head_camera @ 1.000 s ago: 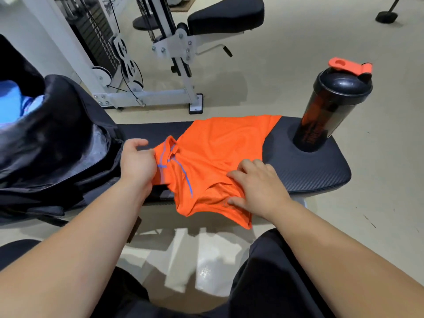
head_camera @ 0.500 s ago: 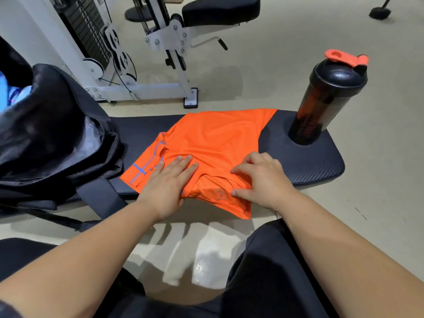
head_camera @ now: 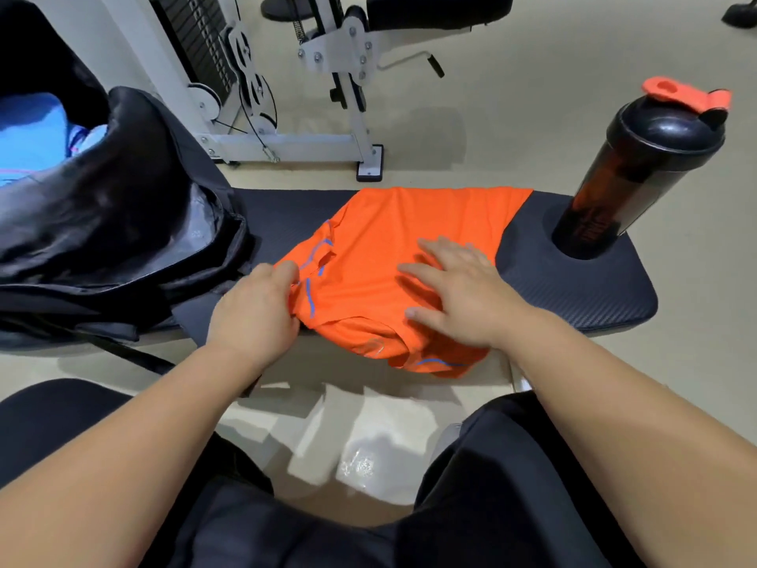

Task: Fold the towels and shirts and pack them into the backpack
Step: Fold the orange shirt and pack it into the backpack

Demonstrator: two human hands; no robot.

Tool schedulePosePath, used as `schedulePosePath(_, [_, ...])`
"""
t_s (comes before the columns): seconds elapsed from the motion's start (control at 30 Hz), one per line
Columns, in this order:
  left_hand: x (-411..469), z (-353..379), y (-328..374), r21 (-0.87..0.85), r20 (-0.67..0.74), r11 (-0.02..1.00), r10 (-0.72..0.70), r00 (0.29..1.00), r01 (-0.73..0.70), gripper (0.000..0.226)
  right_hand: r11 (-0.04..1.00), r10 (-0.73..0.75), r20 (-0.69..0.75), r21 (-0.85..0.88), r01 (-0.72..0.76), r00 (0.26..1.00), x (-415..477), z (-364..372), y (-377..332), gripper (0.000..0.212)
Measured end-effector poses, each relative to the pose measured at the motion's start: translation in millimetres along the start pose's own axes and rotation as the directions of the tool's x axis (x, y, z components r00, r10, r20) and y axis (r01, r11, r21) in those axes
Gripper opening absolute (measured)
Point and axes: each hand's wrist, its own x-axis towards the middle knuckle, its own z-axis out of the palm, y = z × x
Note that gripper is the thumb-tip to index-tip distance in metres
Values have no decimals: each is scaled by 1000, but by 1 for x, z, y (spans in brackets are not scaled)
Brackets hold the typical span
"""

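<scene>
Orange fabric is spread across the middle of the bench [head_camera: 573, 293]. The shirt [head_camera: 409, 223] is laid partly folded on the black pad, with its near edge hung over the front lip. It is flanked by the backpack [head_camera: 123, 223] on the left and the bottle [head_camera: 639, 166] on the right.

Half a second ago the left hand was laid flat on the cloth and the right hand was curled at the near hem. Now the roles have been swapped. The left hand [head_camera: 256, 313] has been drawn back to the shirt's left edge, and the right hand [head_camera: 463, 293] has been moved up onto the middle of the panel. From this it may be judged that smoothing is done for the moment and another fold is being set up: the left side is to be lifted over while the middle is held down. Packing has not yet been reached for this shirt. A blue cloth [head_camera: 32, 133] is already seen inside the open backpack.

The left fingers [head_camera: 286, 276] are curled close, and the fabric beside the blue trim is pinched between them and the thumb, with little gap left. The right fingers [head_camera: 426, 274] are spread wide and nearly straight and are pressed flat on the cloth; nothing is gripped by them. The right thumb is laid out toward the near hem. How firmly the cloth is pinned cannot be told.
</scene>
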Motion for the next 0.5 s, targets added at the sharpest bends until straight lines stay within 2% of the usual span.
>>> schedulePosePath(0.07, [-2,-7,-2,33,156,988,-154,976,151,27,985,144,176,-122,-123,974,15,-1,5,76])
schedulePosePath(0.13, [-6,-5,-4,99,293,976,-214,932,193,40,971,222,251,-142,-191,942,21,5,7,78])
schedulePosePath(0.17, [-8,-5,-2,77,351,972,-237,906,224,49,968,237,238,-140,-208,942,21,8,4,78])
schedulePosePath(0.23, [-13,-5,4,-149,422,917,-280,862,371,57,960,241,186,-191,-205,953,19,13,-7,77])
schedulePosePath(0.3, [-18,-9,15,-423,462,712,-362,809,560,57,948,232,163,-259,-185,959,12,14,-24,78])
schedulePosePath(0.37, [-23,-12,30,-614,534,401,-422,732,680,51,944,214,154,-288,-163,965,1,13,-44,81])
schedulePosePath(0.43, [-27,-12,42,-670,673,49,-381,634,741,44,945,208,154,-285,-158,966,-11,12,-64,85])
schedulePosePath(0.5, [-26,-6,50,-655,743,-184,-337,578,733,35,952,199,164,-268,-151,966,-20,12,-80,86])
